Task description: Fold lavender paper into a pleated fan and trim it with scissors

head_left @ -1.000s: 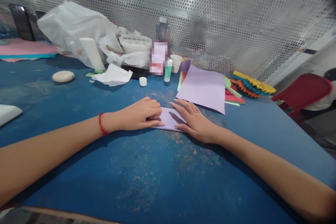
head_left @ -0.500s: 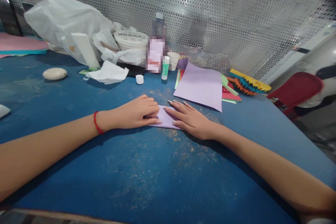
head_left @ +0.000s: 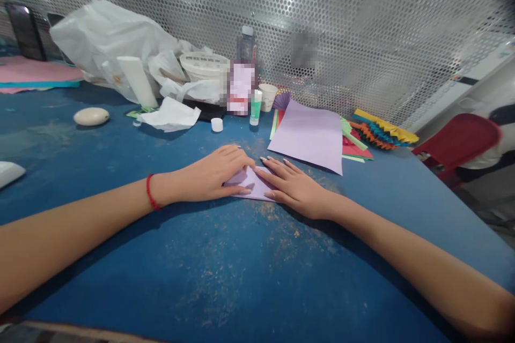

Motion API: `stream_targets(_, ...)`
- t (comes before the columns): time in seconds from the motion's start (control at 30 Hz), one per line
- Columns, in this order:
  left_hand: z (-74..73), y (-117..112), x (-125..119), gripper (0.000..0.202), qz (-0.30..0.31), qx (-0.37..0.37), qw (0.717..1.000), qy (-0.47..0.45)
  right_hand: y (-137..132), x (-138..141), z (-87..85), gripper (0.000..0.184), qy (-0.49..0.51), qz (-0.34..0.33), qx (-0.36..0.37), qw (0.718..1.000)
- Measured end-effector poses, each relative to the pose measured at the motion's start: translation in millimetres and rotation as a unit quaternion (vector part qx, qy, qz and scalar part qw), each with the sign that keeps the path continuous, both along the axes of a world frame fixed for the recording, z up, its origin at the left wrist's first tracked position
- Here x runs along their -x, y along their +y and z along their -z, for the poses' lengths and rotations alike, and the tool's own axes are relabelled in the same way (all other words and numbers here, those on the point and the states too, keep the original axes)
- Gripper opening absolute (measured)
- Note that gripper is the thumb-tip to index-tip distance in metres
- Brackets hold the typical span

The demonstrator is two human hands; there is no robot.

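Fingers of the left hand curl over a folded lilac paper; those of the right hand spread flat on it, atop the blue bench. A larger lilac sheet lies just beyond the folded paper.

From here, my left hand has slid right across the folded lilac paper, closer to my right hand; the paper's left corner seems lifted.
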State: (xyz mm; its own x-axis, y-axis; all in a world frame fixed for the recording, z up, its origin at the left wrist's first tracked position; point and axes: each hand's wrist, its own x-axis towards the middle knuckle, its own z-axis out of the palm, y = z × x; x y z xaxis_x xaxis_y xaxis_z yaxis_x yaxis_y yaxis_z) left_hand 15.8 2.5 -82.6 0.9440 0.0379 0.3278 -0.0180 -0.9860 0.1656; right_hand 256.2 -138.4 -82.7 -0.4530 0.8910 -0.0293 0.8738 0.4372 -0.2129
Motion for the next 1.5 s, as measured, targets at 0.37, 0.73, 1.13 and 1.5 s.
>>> stream_targets(0.37,14.7,3.3,0.8,0.082,-0.034,0.035,0.996,0.071,-33.3,49.6,-8.7,0.072,-0.026,0.053,-0.112,0.992)
stream_targets(0.73,7.0,-3.3,4.7,0.077,-0.05,0.043,0.994,0.09,-50.1,56.2,-11.5,0.121,0.004,0.053,0.056,0.997)
stream_targets(1.13,-0.7,-5.0,5.2,0.074,-0.053,0.066,0.991,0.106,-67.3,37.5,16.5,0.064,-0.267,0.031,-0.128,0.955)
stream_targets(1.5,-2.3,-5.6,6.9,0.067,-0.039,0.063,0.992,0.105,-72.7,35.0,32.0,0.037,-0.274,0.072,-0.157,0.946)
